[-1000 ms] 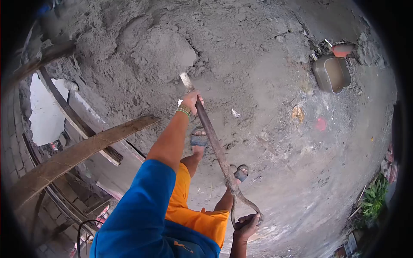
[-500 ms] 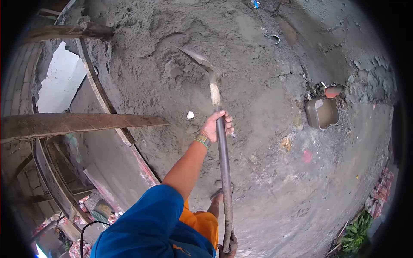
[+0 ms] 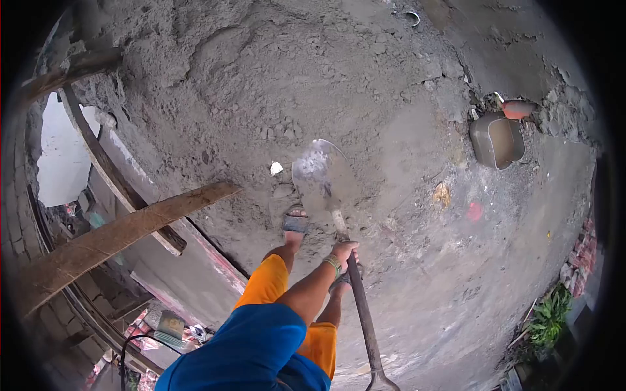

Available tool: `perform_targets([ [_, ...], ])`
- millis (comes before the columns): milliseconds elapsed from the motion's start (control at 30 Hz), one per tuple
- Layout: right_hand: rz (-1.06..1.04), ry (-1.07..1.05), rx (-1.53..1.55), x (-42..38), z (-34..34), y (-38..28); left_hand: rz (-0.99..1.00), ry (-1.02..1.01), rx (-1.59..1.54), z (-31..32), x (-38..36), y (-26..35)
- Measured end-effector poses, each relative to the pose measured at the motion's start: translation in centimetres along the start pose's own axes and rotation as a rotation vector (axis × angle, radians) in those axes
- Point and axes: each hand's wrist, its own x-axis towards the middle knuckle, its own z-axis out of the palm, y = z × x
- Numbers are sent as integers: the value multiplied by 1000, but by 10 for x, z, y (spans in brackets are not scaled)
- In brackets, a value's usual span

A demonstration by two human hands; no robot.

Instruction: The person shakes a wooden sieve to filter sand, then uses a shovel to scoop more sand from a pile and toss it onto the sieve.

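Observation:
My left hand (image 3: 344, 253) is closed around the lower shaft of a shovel (image 3: 365, 313), with bands on the wrist. The shovel's blade (image 3: 313, 171) is near my feet, its face smeared with pale grey material. It lies over rough grey sand or mortar mix (image 3: 280, 85). The shaft slants down to a widened handle end at the bottom edge. My right hand is not visible. A small white piece (image 3: 276, 168) sits just left of the blade.
A wooden plank (image 3: 130, 228) and curved boards (image 3: 104, 163) stand at the left. At the right are a cut container of murky liquid (image 3: 502, 143), a reddish object (image 3: 518, 109) and a green plant (image 3: 546, 322). My sandalled foot (image 3: 295, 223) is left of the shaft.
The shovel blade has moved down and closer to my feet, its face now showing. My left hand has come down with the shaft. My right hand has left the view at the bottom.

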Motion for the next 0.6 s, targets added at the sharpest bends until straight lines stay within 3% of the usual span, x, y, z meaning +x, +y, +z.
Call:
perform_targets([
  [67,-23,-225,103,51,79,-7,177,98,-15,-18,2,129],
  [100,-22,-173,-34,35,160,-36,275,103,-26,-33,13,195],
  [133,-25,-258,23,42,214,-42,334,115,-10,-38,16,252],
  [200,-29,-313,43,38,274,-49,433,115,12,-26,-9,307],
  [267,-18,-295,64,30,280,-47,456,114,-20,-33,-15,306],
  [367,4,-302,106,22,264,-23,437,-96,-193,-37,-30,299],
  [467,-23,-336,98,12,250,3,362,7,-81,-56,-21,296],
  [600,-47,-243,44,15,190,18,299,-10,-97,-67,-31,241],
])
